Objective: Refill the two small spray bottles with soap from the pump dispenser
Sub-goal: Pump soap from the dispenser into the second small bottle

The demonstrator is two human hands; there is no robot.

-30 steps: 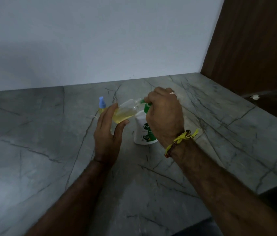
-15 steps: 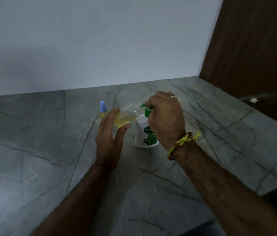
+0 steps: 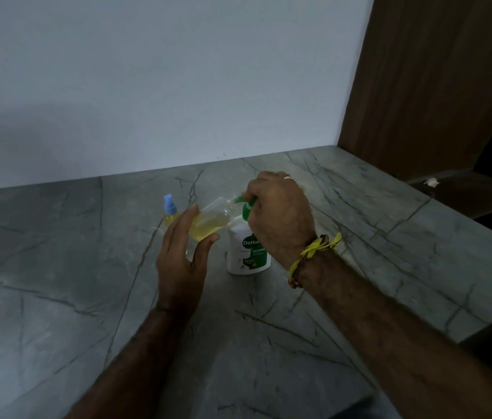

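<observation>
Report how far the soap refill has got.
Done, it seems: the small blue-capped spray bottle stands capped with yellow liquid. In hand: the left hand holds the tilted clear uncapped bottle, partly full, at the white-and-green pump dispenser; the right hand is on the pump. Left: topping up, capping.

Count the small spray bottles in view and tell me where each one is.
2. One clear bottle, uncapped and tilted, is held in the left hand with its mouth at the pump dispenser nozzle. The blue-capped bottle stands on the counter behind that hand, partly hidden.
</observation>
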